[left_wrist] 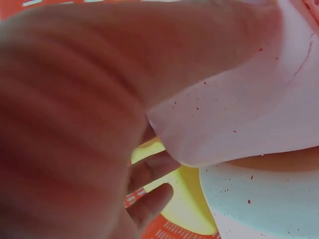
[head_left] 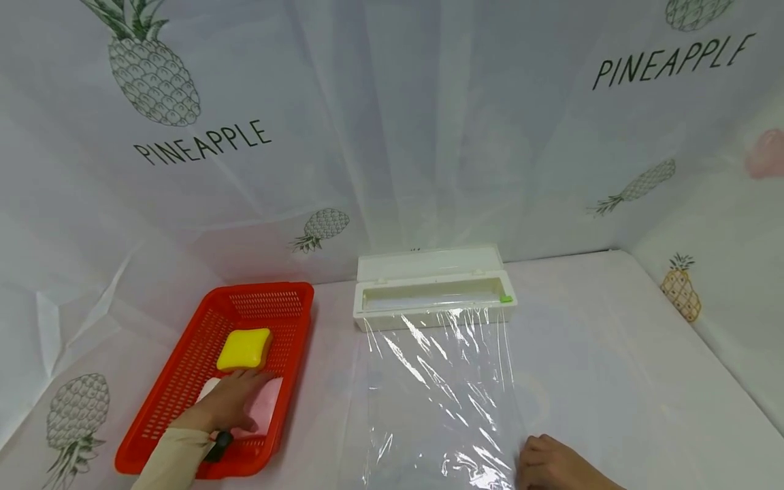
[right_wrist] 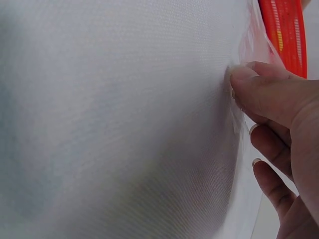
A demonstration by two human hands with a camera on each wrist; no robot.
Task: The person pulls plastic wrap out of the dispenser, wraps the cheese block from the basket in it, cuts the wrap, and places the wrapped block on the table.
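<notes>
Inside the red basket [head_left: 298, 354], my left hand [head_left: 235, 401] grips a smooth pink piece with rounded edges [head_left: 265, 407]. In the left wrist view the thumb lies across the pink piece [left_wrist: 224, 114], with fingertips showing past its edge. A white piece [left_wrist: 259, 199] lies against it there. Just beyond the hand sits a yellow rounded block [head_left: 243, 349]. My right hand [head_left: 554, 466] pinches the edge of clear plastic wrap [head_left: 441, 395] between thumb and forefinger, as the right wrist view shows. The wrap runs out of a long white dispenser box [head_left: 429, 318] whose lid stands raised.
A small green slider [head_left: 505, 299] sits at the right end of the dispenser. The white-covered table [head_left: 612, 354] meets a pineapple-printed cloth [head_left: 429, 136] hanging behind it and at both sides. A dark band [head_left: 219, 446] circles the left wrist.
</notes>
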